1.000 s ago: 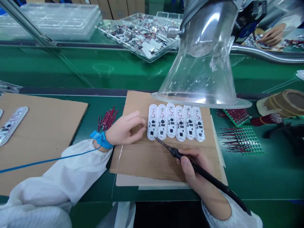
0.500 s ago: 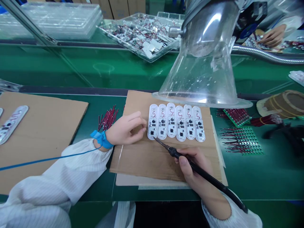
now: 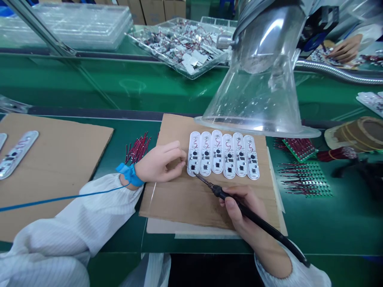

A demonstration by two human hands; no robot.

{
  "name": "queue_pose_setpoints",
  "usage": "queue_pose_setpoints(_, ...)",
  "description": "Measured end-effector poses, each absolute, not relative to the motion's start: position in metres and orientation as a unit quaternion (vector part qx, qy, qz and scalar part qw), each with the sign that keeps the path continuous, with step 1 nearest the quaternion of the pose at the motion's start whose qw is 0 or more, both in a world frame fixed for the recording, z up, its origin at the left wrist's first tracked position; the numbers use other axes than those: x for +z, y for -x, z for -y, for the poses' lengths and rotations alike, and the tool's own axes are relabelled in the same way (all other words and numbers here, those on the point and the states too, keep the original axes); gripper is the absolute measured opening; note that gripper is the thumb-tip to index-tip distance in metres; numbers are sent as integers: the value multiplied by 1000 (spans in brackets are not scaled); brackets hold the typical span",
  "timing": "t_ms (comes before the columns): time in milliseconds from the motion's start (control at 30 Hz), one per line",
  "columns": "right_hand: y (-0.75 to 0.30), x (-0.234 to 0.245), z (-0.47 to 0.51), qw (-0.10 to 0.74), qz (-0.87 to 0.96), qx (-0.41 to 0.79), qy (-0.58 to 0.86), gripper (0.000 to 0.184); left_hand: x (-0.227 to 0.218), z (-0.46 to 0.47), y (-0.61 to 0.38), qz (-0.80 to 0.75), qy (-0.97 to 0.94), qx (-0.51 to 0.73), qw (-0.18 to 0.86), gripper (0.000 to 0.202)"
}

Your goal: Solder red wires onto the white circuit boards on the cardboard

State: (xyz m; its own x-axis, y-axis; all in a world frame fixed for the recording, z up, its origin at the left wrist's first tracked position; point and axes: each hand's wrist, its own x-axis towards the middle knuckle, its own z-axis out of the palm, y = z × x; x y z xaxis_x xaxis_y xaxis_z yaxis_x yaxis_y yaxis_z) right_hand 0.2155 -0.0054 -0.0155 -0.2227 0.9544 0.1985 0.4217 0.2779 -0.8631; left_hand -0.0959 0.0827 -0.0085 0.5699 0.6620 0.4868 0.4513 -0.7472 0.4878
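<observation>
My right hand (image 3: 247, 211) grips a black-handled soldering iron (image 3: 220, 192). Its metal tip meets the lower end of the leftmost white oval circuit board (image 3: 194, 153). Beside that board, my left hand (image 3: 164, 161) is closed in a pinch on a thin strand of solder wire (image 3: 186, 165), which barely shows between the fingertips and the board. Several such boards stand side by side in a row, each with a black chip and short red wires, on a cardboard sheet (image 3: 176, 203). A blue wrist strap (image 3: 131, 174) circles my left wrist.
A clear fume hood (image 3: 251, 99) hangs over the row's far end. Red wires (image 3: 138, 148) lie behind my left hand. Green boards with wires (image 3: 311, 177) lie at right near a tape roll (image 3: 356, 133). Another cardboard (image 3: 60, 159) is at left. A co-worker's hand (image 3: 345, 48) appears far right.
The whole view has shifted slightly. Both hands, the soldering iron and the boards hold nearly the same positions relative to each other.
</observation>
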Motion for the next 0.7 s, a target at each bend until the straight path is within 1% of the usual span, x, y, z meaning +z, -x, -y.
queue_pose_setpoints(167, -217, -18, 7, 389, 686, 367, 493, 21, -8, -83, 96, -322, -871, 334, 163, 13)
queue_pose_setpoints(300, -215, -18, 5, 377, 690, 374, 491, 22, -9, -83, 96, -326, -872, 324, 170, 12)
queue_pose_setpoints(500, -215, -19, 4, 389, 697, 360, 483, 19, -10, -83, 98, -334, -868, 322, 177, 11)
queue_pose_setpoints(700, -214, -17, 4, 374, 700, 378, 477, 19, -9, -83, 97, -320, -872, 320, 187, 13)
